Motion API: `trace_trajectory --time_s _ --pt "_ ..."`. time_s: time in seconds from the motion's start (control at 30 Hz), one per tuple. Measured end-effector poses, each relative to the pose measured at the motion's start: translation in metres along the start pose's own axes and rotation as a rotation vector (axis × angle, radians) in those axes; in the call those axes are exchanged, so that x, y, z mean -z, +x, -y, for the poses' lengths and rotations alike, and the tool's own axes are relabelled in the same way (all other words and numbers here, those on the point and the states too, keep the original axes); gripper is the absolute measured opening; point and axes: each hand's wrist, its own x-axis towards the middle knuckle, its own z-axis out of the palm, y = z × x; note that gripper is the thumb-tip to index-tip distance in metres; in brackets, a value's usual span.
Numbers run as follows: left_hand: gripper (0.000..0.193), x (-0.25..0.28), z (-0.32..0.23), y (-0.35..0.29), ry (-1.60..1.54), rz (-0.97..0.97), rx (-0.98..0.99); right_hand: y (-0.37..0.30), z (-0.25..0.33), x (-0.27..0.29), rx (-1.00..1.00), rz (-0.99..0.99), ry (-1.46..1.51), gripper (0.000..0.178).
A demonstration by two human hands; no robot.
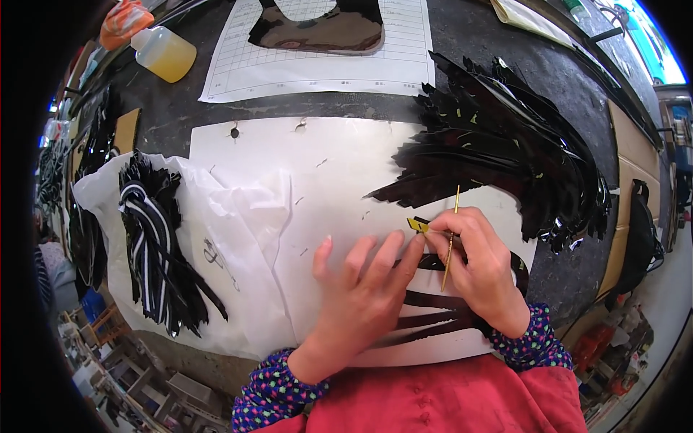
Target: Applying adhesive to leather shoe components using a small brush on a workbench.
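Observation:
At the right centre, a small yellow-and-black tab (417, 225) sits at the meeting fingertips of both hands. My left hand (368, 289) pinches at it with thumb and index finger, the other fingers spread over the pale board (346, 159). A thin gold-coloured stick (455, 209) rises between the fingers of my right hand (480, 267), whose fingertips are closed beside the tab. Dark glossy strips (433, 317) lie under and between my hands. How the tab joins a strip is hidden by my fingers.
A large pile of shiny black strips (505, 137) lies at the upper right. Black and white-edged strips (155, 245) rest on crumpled white sheeting (253, 252) at left. Behind are a bottle of yellow liquid (166, 54), a printed sheet (245, 76) and a glossy dark cut piece (325, 35).

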Motion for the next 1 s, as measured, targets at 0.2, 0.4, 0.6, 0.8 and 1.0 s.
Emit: trace_trajectory --time_s 0.2,0.4,0.6,0.8,1.0 --pt "0.046 -0.0028 0.0000 0.0000 0.008 -0.012 -0.004 0.0022 0.0015 0.0022 -0.003 0.009 -0.016 0.027" --pt "0.043 -0.0003 -0.0002 0.0013 0.029 0.018 -0.014 0.0030 0.0002 0.0019 0.011 0.007 -0.017 0.028" --pt "0.043 0.0008 -0.0001 0.0007 0.041 0.023 -0.025 0.0025 0.0020 0.0015 0.016 0.001 -0.036 0.028" --pt "0.043 0.0008 -0.0005 0.0018 0.052 0.024 -0.027 0.0028 0.0020 0.0017 0.016 0.007 -0.030 0.027" --pt "0.043 0.0012 -0.0013 0.0028 0.056 0.023 -0.018 0.0038 0.0018 0.0012 0.027 -0.005 -0.046 0.026"
